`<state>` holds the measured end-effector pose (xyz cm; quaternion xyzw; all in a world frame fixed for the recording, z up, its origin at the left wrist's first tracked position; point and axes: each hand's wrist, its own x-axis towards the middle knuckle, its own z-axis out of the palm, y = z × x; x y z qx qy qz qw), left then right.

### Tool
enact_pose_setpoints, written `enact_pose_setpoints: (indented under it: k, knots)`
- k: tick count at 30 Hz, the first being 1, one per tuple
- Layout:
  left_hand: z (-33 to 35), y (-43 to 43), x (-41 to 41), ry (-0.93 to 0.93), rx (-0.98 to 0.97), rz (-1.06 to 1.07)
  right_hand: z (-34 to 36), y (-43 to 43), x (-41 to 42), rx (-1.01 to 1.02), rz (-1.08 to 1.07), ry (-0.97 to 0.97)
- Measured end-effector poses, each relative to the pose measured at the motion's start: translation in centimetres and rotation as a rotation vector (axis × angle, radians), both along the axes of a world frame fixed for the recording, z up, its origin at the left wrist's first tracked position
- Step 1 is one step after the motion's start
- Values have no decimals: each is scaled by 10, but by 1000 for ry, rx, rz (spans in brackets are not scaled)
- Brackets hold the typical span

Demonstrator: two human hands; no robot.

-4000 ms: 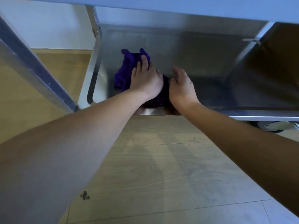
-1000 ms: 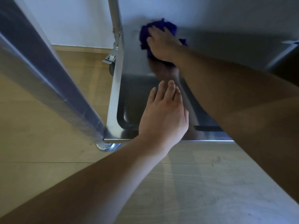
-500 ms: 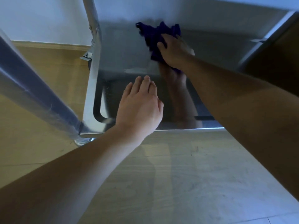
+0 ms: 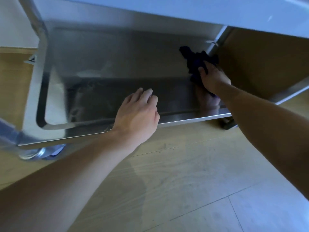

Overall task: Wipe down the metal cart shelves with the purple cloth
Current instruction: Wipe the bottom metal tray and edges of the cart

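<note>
Nearest, below both forearms, lies the pale wood-plank floor (image 4: 184, 173). Past it, the left hand (image 4: 137, 114) rests over the front rim of the metal cart's bottom shelf (image 4: 103, 91); its fingers are loosely bent and spread a little, and it holds nothing. Down to the left of that hand, a caster (image 4: 41, 152) sits under the shelf's front corner. Farther in, up and to the right of the left hand, the right hand (image 4: 212, 77) grips the bunched purple cloth (image 4: 195, 62) and presses it onto the shelf near its right end. Most of the cloth sticks out beyond the fingertips. Just behind the cloth stands the cart's rear right post (image 4: 215, 42), and above both hands runs the upper shelf (image 4: 167, 9).
</note>
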<state>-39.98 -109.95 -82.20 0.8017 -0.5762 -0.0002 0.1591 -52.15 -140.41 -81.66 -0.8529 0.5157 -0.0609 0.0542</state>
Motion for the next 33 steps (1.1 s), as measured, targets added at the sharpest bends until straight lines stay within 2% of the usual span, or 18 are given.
enact_pose_setpoints:
  k: [6,11,17,20,27,30,33]
  knots:
    - [-9,-1,-6,-24,-2,3,1,-48,-94,-10,-172,8]
    - [-12,-2,-6,-46,-8,12,0,-36,-75,14,-206,-21]
    - [-11,-2,-9,-69,-20,14,-13,37,-18,-41,219,-29]
    - [-11,-1,-9,-70,-31,11,-6,37,-21,-6,259,-7]
    - [-10,0,-8,-70,-32,-1,9,-38,-88,48,-60,4]
    - [-11,-1,-8,-69,-37,-6,12,-36,-113,45,-176,-5]
    - [-14,-1,-8,-90,-42,3,9,-14,-116,27,-196,12]
